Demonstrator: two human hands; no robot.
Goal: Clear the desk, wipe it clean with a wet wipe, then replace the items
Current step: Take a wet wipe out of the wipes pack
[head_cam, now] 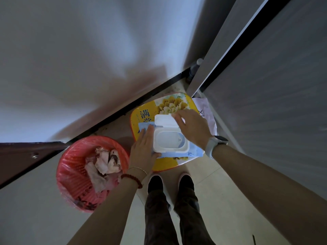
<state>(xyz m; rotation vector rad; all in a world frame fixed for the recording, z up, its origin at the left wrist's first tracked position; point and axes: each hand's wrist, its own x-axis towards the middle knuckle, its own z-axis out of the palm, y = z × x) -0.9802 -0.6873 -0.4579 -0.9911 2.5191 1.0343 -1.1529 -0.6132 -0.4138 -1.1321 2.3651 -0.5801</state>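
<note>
With the wet wipe pack (174, 144) lying on the yellow stool (141, 112) right of the red bin (70, 174), the flat, straight-fingered left hand (144, 147) should pin it while the right hand (192, 128), fingertips on the flipped-up lid (164, 121), draws one wipe.

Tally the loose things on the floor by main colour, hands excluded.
Red: 1, the bin
Yellow: 1, the tin
Blue: 1, the wipes pack
White: 1, the bag behind the tin
Total: 4

Open floor (208, 183) nearside; red bin (92, 172) left, door (265, 85) close right of stool (146, 110).
</note>
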